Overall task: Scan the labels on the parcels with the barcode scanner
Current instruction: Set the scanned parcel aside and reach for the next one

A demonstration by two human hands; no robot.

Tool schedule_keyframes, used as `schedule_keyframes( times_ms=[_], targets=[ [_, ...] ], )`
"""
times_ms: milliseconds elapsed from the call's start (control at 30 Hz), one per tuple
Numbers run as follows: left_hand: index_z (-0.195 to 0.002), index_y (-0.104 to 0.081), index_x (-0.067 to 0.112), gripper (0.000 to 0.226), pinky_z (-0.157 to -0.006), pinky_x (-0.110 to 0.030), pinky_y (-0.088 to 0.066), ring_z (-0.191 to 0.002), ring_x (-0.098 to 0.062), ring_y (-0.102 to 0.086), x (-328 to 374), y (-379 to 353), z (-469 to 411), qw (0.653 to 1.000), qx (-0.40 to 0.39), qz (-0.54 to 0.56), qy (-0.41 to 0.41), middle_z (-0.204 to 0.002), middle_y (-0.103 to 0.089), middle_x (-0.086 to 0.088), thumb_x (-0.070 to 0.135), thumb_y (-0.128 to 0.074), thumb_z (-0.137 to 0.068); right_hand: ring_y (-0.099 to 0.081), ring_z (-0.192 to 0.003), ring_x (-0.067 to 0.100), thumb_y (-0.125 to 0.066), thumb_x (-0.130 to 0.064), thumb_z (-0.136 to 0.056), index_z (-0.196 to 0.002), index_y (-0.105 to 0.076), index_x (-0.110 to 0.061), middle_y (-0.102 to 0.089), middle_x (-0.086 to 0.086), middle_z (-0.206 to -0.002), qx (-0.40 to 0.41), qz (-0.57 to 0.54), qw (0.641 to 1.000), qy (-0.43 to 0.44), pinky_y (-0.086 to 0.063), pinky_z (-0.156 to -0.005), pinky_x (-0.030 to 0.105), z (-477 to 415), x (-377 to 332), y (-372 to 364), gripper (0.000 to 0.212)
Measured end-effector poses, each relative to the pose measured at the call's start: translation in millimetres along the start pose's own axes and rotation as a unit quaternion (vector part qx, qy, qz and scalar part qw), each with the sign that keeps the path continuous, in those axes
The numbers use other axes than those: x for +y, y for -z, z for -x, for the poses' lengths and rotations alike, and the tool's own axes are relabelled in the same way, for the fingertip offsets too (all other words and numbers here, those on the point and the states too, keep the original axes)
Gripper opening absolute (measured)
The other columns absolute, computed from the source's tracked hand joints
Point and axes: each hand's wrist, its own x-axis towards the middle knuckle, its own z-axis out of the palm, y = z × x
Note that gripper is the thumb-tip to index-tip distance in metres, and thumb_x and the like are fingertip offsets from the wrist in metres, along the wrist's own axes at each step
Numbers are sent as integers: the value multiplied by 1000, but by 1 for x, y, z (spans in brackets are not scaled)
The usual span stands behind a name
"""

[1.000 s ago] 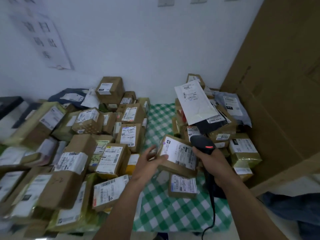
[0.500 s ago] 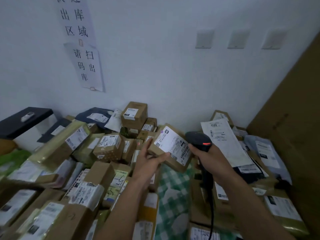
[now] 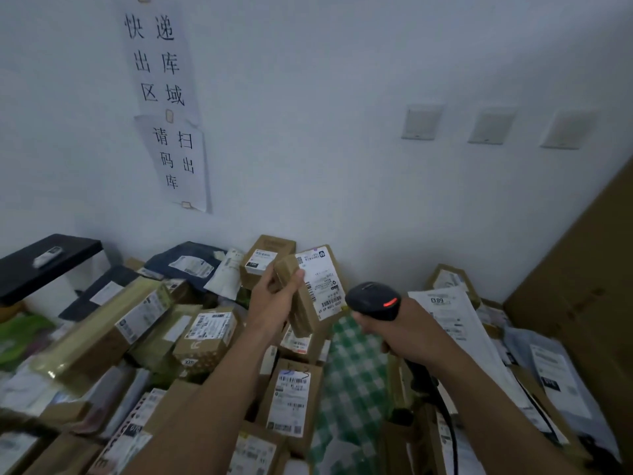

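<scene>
Single head-worn wide-angle view, looking forward and slightly down, close over raised forearms, across heaped parcels [image 3: 209,334] toward a nearby white wall [image 3: 325,132], edges bowed

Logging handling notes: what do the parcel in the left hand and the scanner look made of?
Parcel: looks like brown corrugated cardboard, matte, with a white paper label stuck on one face. Barcode scanner: apparently moulded black plastic, slight sheen on the rounded head, with a lit red strip. Left hand grips the box; right hand grips the scanner's handle.
</scene>
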Motion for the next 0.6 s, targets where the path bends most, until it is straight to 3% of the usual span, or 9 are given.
schedule_keyframes(
  times_ms=[67, 133, 200, 300, 333, 467, 600],
  targets=[
    [-132, -59, 38, 42, -69, -17, -54, -89, 0, -65, 2, -8, -7, 1000, -2, -25, 0, -107, -71, 12, 45, -72, -92, -64, -53, 2, -77, -41, -90, -96, -72, -28, -77, -6, -79, -13, 3, 1000, 8, -48, -51, 17, -6, -1, 4, 14],
    [-131, -59, 40, 45, -88, -33, -57, -97, -8, -65, 0, -16, -17, 999, -8, -54, 5, -120, -70, 7, 52, -72, -90, -64, -54, -2, -78, -37, -90, -98, -71, -31, -77, -5, -81, -38, 4, 999, 21, -49, -53, 17, -9, 2, 7, 12],
    [-143, -54, 37, 62, -102, -43, -52, -112, -16, -62, -1, -24, -24, 995, -19, -100, 9, -128, -64, 8, 60, -70, -88, -64, -56, -4, -77, -37, -90, -106, -69, -35, -77, -6, -81, -62, 13, 998, 27, -50, -55, 16, -9, 7, 10, 18],
    [-147, -51, 38, 85, -104, -48, -52, -118, -20, -64, 1, -34, -35, 988, -33, -148, 11, -138, -64, 3, 77, -70, -74, -66, -59, -3, -75, -42, -91, -119, -64, -42, -78, -9, -82, -89, 24, 996, 20, -50, -58, 16, -9, 17, 13, 30],
    [-147, -50, 39, 86, -104, -49, -52, -119, -21, -63, 0, -37, -38, 988, -32, -147, 13, -139, -63, 2, 76, -72, -72, -66, -59, -1, -75, -42, -92, -120, -63, -42, -78, -7, -82, -90, 10, 996, 12, -50, -58, 16, -9, 20, 14, 30],
    [-152, -44, 37, 76, -106, -49, -51, -128, -21, -58, 1, -44, -42, 997, 15, -73, 4, -145, -57, 1, 40, -82, -85, -63, -61, 10, -74, -40, -93, -110, -65, -37, -79, 2, -83, -61, -92, 993, -47, -50, -58, 21, -13, 27, 20, 19],
    [-141, -51, 44, 68, -96, -48, -58, -119, -19, -63, -8, -44, -45, 999, 43, -29, -1, -137, -62, 0, 29, -85, -84, -63, -59, 10, -75, -40, -92, -110, -68, -32, -78, 4, -81, -52, -95, 992, -72, -50, -54, 21, -20, 35, 25, 20]
  ],
)
